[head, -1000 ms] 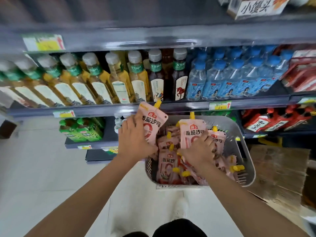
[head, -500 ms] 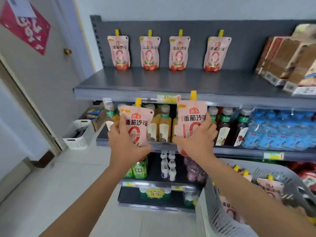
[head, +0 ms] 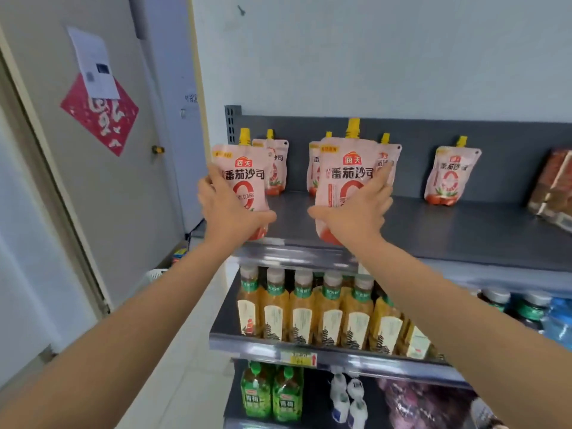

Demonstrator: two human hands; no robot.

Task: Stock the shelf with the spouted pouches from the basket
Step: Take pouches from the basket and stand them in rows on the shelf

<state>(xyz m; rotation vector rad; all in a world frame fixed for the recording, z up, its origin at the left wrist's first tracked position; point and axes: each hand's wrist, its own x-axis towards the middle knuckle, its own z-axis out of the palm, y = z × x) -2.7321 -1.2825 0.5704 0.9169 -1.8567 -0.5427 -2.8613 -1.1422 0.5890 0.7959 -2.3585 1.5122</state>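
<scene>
The left hand (head: 230, 209) grips one pink spouted pouch (head: 244, 178) and the right hand (head: 356, 212) grips another pouch (head: 343, 174), both upright over the front edge of the top shelf (head: 433, 230). Four more pouches (head: 447, 178) stand along its back edge.

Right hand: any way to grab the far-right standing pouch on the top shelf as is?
Probably not yet. The right hand has its fingers curled round the held pouch. The way itself looks free: only bare top shelf lies between it and the far-right pouch.
</scene>
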